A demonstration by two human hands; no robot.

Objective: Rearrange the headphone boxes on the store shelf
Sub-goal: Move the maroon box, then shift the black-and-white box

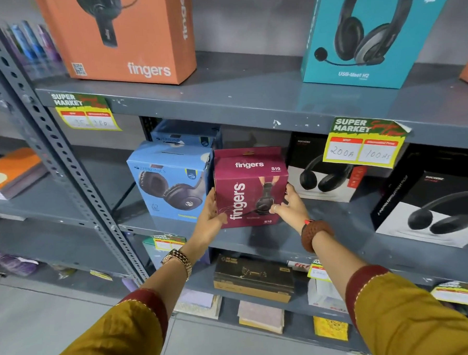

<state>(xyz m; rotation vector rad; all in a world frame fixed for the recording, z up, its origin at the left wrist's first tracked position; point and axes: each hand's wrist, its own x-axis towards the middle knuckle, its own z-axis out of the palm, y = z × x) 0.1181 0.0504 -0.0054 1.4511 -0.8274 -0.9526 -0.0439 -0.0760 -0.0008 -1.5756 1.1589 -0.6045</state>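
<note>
Both hands, left hand [211, 211] and right hand [290, 205], grip the maroon box [251, 187] on the middle shelf [338, 220], mid-placement; next likely squaring it beside the blue box [171, 183].

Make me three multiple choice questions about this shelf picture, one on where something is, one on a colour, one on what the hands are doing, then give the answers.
1. Where is the light blue headphone box?
A. Right beside the maroon box, on its left
B. On the top shelf
C. On the floor

2. What colour is the box with the headset picture on the upper shelf at the right?
A. Yellow
B. Teal
C. White

3. How is the maroon box held?
A. By one hand from above
B. Not touched at all
C. Between both hands, one on each side

Answers: 1 A, it stands against the maroon box's left side. 2 B, its front is teal. 3 C, the left hand and right hand grip opposite sides.
</note>
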